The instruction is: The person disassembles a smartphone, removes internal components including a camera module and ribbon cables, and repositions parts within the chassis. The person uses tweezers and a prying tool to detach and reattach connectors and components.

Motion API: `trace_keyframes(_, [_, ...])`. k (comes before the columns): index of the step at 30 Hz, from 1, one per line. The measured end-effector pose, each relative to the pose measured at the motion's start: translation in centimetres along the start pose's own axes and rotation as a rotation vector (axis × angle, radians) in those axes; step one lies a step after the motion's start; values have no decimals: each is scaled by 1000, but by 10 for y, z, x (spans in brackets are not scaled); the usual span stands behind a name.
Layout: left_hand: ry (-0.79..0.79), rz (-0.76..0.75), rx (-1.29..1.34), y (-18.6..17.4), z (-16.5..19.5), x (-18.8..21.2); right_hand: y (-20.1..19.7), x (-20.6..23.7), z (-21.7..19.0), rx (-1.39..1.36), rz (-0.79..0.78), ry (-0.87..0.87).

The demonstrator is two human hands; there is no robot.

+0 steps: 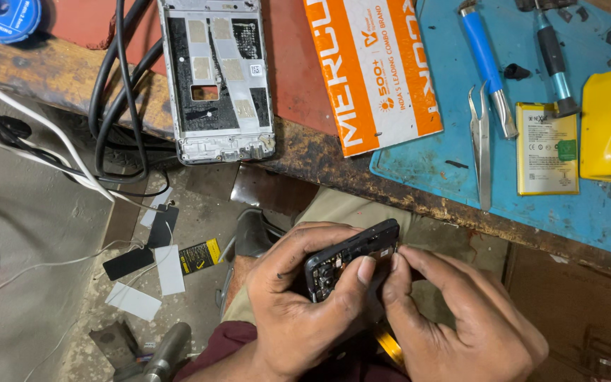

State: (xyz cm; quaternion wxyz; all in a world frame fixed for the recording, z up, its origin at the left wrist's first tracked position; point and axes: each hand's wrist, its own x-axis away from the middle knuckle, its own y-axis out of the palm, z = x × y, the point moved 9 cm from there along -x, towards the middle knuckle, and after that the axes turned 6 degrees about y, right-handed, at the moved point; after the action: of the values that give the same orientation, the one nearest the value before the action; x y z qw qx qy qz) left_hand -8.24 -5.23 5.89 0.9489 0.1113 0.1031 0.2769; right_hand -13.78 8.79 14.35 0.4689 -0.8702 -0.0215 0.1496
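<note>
Setting: worn wooden tabletop (305, 152) with a blue work mat (602, 205) on its right part, seen from above; the floor below is littered with white and black scraps.
Phone body: a dark phone with its circuit board exposed (351, 258) is held low, over the person's lap, in front of the tabletop edge.
Left hand (298, 304): wrapped around the phone, thumb pressed on its near edge, closed firmly.
Right hand (461, 318): fingertips pinched at the phone's right end; what they grip is too small to tell.
Nearby: silver phone frame (217, 78), tweezers (481, 141), blue-handled screwdriver (489, 67), flat battery (547, 148), orange-and-white box (373, 71).
Doing it well: judging by the grip, steady support from the left hand and small, gentle fingertip pulls seem wise, so fragile board parts are not bent.
</note>
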Motion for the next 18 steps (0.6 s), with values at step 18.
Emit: trace_keyframes(18, [-242, 79, 304, 2, -28, 5, 5, 6, -3, -23, 68, 36])
